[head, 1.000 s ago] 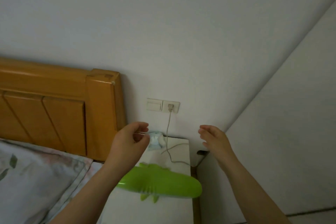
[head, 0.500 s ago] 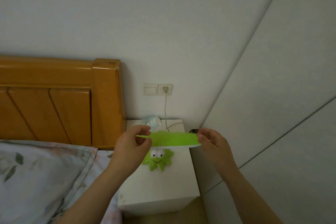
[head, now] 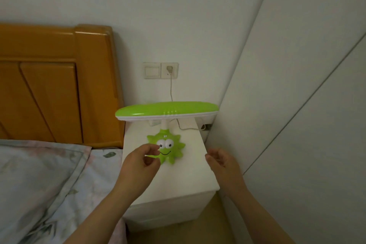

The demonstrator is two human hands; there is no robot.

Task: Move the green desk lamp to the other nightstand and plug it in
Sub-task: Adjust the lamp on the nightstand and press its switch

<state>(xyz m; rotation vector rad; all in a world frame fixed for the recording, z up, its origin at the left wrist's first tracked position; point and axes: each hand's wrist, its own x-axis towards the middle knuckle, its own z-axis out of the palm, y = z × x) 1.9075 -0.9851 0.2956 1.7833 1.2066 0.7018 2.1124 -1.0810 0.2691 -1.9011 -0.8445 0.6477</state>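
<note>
Head view: a green plastic desk lamp stands upright on a white box-shaped nightstand, toward the far half of its top. Its long flat green shade with a white underside runs left to right above a short white neck, and its spiky green base, with cartoon eyes and a smile, sits flat on the nightstand top.

A thin pale cord runs from a plug seated in a cream wall socket plate on the far wall, down behind the shade, and loops on the nightstand to the right of the neck.

The left hand hovers just in front of the left side of the lamp base, its fingers curled loosely with thumb and forefinger close but holding nothing; whether it brushes the base cannot be told. The right hand hangs over the right edge of the nightstand, apart from the lamp, fingers bent and slightly spread, empty.

To the left stand an orange-brown wooden headboard and, nearer, a pale floral fabric pillow. A white panelled wall closes the right side.
</note>
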